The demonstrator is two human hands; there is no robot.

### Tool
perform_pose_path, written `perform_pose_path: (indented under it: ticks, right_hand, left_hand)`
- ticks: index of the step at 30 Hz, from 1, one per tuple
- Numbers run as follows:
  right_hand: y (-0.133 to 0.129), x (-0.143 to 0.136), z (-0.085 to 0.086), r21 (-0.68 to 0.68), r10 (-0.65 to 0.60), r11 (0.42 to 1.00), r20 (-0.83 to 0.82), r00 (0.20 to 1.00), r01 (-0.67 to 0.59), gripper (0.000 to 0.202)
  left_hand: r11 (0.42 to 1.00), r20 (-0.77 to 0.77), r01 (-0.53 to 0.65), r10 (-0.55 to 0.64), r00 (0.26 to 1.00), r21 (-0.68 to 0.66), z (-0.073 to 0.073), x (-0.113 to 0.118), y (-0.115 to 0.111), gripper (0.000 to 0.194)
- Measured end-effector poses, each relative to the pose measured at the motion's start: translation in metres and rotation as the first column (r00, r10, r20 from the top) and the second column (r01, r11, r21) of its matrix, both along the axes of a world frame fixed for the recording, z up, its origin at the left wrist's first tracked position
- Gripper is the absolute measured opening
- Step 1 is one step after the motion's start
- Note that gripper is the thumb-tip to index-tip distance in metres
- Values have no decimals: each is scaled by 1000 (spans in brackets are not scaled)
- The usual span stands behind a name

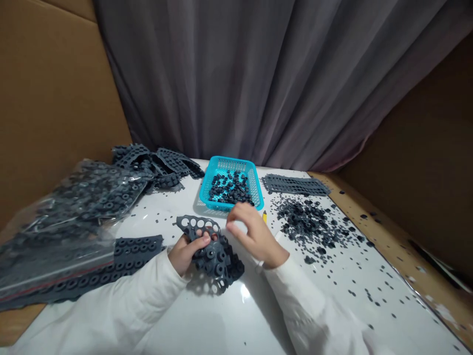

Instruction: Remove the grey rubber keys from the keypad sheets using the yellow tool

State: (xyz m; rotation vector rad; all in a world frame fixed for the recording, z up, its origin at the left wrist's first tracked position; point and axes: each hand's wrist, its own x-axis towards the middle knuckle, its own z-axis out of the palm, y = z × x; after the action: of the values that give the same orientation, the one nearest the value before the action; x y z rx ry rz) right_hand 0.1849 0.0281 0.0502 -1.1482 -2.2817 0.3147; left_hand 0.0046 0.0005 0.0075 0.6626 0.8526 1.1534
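My left hand is closed on a bent dark grey rubber sheet, its thumb pressed on top. Round raised rings cover much of the sheet, and a row of open holes runs along its upper edge. To the right of the sheet, apart from it, is my right hand. Its thumb and index finger curl together in a pinch, and whatever may be between the tips is too small to make out. Just beyond that hand stands a blue plastic basket with small black rubber pieces inside.
A clear plastic bag of ringed rubber parts lies at left, over another ringed sheet. Perforated sheets are heaped behind it. At right are a flat perforated strip, scattered black bits and a yellow-tipped object.
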Motion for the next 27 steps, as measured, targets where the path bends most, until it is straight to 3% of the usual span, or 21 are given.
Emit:
perform_pose_path:
  ticks: [3,8,11,14,17,20,22,25,27]
  right_hand:
    - [-19,-8,-8,-85,177,981,53,983,-173,28]
    - [-23,-14,-24,-114,225,969,37,974,-219,28]
    - [-25,-16,-25,-131,286,951,34,958,-280,29]
    - [-28,-16,-23,-165,354,922,2,935,-349,27]
    - [-29,-15,-20,-227,378,886,-151,914,-404,26]
    - [-30,-16,-21,-353,279,827,-418,865,-438,34]
    - [-31,-20,-25,-447,107,771,-611,784,-453,38]
    - [-31,-33,-35,-516,-197,695,-806,558,-501,39]
    - [-29,-39,-39,-501,-337,690,-861,380,-522,38]
  left_hand:
    - [997,-88,40,-34,996,65,-3,0,3,18]
    - [999,-97,48,-48,994,-6,-3,1,3,28]
    - [974,-73,205,-212,975,-91,3,-3,2,37]
    - [920,-116,382,-391,913,-89,7,-6,3,38]
    - [907,-143,405,-419,896,-118,7,-7,5,36]
    - [933,-12,320,-327,945,-167,5,-2,2,34]
    - [940,100,272,-257,961,-204,5,3,-1,31]
    - [941,216,221,-167,962,-256,9,9,-4,23]
    - [941,269,181,-102,958,-287,11,8,-3,17]
